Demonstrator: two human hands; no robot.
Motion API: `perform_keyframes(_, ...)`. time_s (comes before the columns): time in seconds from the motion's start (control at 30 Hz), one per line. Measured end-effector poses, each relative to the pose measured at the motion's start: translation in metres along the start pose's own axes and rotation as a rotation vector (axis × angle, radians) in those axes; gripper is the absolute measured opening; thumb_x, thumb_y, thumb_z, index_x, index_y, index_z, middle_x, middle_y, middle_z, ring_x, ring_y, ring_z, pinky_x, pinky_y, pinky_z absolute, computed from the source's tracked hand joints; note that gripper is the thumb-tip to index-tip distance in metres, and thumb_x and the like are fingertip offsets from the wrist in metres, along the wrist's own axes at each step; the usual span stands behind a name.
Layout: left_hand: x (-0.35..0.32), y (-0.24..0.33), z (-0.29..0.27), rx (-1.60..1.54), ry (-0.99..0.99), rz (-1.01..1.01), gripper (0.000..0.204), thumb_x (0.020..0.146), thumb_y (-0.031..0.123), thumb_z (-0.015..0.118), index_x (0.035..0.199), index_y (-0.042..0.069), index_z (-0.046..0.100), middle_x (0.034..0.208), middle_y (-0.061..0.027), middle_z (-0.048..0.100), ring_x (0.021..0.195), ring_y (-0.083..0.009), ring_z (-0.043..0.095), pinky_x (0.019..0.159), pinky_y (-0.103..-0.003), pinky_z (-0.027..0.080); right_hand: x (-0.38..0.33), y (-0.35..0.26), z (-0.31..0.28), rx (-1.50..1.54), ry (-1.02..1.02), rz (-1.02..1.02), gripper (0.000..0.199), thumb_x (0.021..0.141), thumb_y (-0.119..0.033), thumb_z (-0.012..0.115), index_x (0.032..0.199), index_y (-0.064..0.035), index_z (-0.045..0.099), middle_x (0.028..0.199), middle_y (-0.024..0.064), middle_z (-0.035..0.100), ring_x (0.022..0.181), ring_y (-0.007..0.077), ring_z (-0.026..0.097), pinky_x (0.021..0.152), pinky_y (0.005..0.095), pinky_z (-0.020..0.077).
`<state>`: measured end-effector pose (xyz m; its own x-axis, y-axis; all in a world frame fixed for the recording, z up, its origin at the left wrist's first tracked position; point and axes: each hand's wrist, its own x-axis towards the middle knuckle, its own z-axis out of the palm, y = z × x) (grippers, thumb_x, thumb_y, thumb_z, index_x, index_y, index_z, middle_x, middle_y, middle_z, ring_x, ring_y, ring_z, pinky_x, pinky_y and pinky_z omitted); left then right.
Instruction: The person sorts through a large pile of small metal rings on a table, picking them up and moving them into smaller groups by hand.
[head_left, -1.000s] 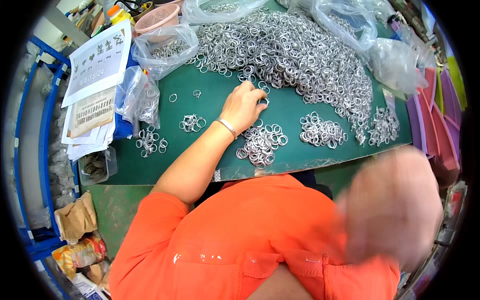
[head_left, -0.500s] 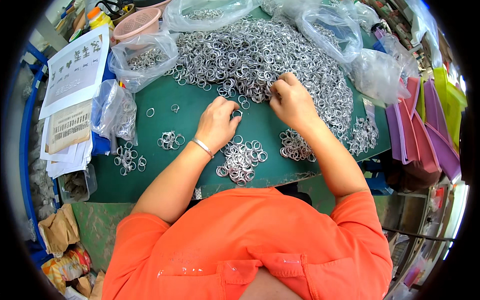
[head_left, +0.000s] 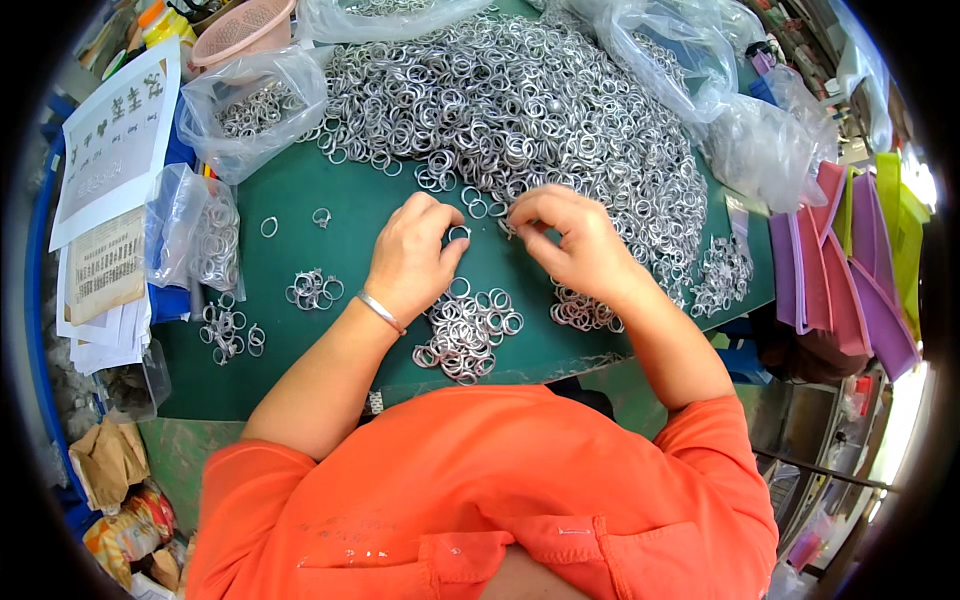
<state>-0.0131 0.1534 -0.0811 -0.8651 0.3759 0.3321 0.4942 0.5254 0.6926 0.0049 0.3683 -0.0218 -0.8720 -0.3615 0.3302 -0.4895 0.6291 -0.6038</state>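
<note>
My left hand (head_left: pixel 415 250) pinches a silver-coloured metal ring (head_left: pixel 458 234) between thumb and forefinger, just in front of the large heap of rings (head_left: pixel 510 110). My right hand (head_left: pixel 570 240) is closed at the heap's near edge, with a small ring (head_left: pixel 511 230) at its fingertips, partly hidden. Between my forearms lies a smaller pile of rings (head_left: pixel 468 335). Another pile (head_left: pixel 583 313) sits partly under my right wrist. To the left are a small cluster (head_left: pixel 314 290), a second cluster (head_left: pixel 225 328) and two single rings, one plain (head_left: pixel 269 227) and one with a setting (head_left: pixel 321 218).
The green table (head_left: pixel 285 375) bears it all. A clear bag of rings (head_left: pixel 255 110) and a pink basket (head_left: pixel 243 32) stand at back left, beside paper sheets (head_left: pixel 118 145). Clear bags (head_left: pixel 765 150) and coloured folders (head_left: pixel 835 260) line the right. More small pieces (head_left: pixel 722 272) lie near the right edge.
My right hand has come off the heap toward me and slightly left, now with a small ring at its fingertips. My left hand keeps its ring. The view has shifted slightly.
</note>
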Motion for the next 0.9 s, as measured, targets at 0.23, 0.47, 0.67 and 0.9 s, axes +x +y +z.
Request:
perform_keyframes(0.23, 0.000, -0.001, 0.000, -0.030, -0.014, -0.029, 0.016, 0.075, 0.005, 0.074, 0.088, 0.004, 0.066, 0.088, -0.0075, 0.057, 0.071, -0.0215, 0.058, 0.066, -0.033, 0.050, 0.069, 0.039, -0.031, -0.455, 0.306, -0.127, 0.012, 0.078, -0.001, 0.063, 0.089, -0.0027, 0.067, 0.089, 0.0129, 0.065, 0.087, 0.0343, 0.063, 0.077, 0.0419, 0.0516)
perform_keyframes(0.47, -0.001, -0.001, -0.003, -0.058, -0.017, -0.055, 0.015, 0.076, 0.007, 0.074, 0.088, 0.005, 0.066, 0.090, -0.0080, 0.058, 0.076, -0.0232, 0.060, 0.070, -0.035, 0.051, 0.108, 0.032, 0.014, -0.361, 0.120, -0.249, 0.015, 0.079, -0.008, 0.067, 0.093, -0.0051, 0.071, 0.094, 0.0110, 0.067, 0.089, 0.0324, 0.062, 0.081, 0.0421, 0.0513)
perform_keyframes(0.67, -0.004, -0.001, -0.001, -0.064, 0.011, 0.023, 0.014, 0.076, 0.008, 0.074, 0.088, 0.005, 0.067, 0.091, -0.0089, 0.058, 0.084, -0.0271, 0.059, 0.076, -0.037, 0.049, 0.114, 0.038, 0.008, -0.184, 0.035, 0.025, 0.025, 0.080, -0.013, 0.069, 0.104, -0.0041, 0.069, 0.093, 0.0152, 0.064, 0.088, 0.0324, 0.063, 0.078, 0.0407, 0.0512)
perform_keyframes(0.9, -0.004, -0.003, -0.001, -0.077, 0.017, 0.024, 0.014, 0.076, 0.009, 0.073, 0.088, 0.006, 0.066, 0.090, -0.0082, 0.058, 0.084, -0.0270, 0.059, 0.076, -0.038, 0.048, 0.091, 0.038, -0.011, -0.466, 0.089, -0.141, 0.027, 0.073, -0.004, 0.068, 0.099, -0.0052, 0.069, 0.093, 0.0125, 0.063, 0.088, 0.0324, 0.062, 0.076, 0.0409, 0.0513)
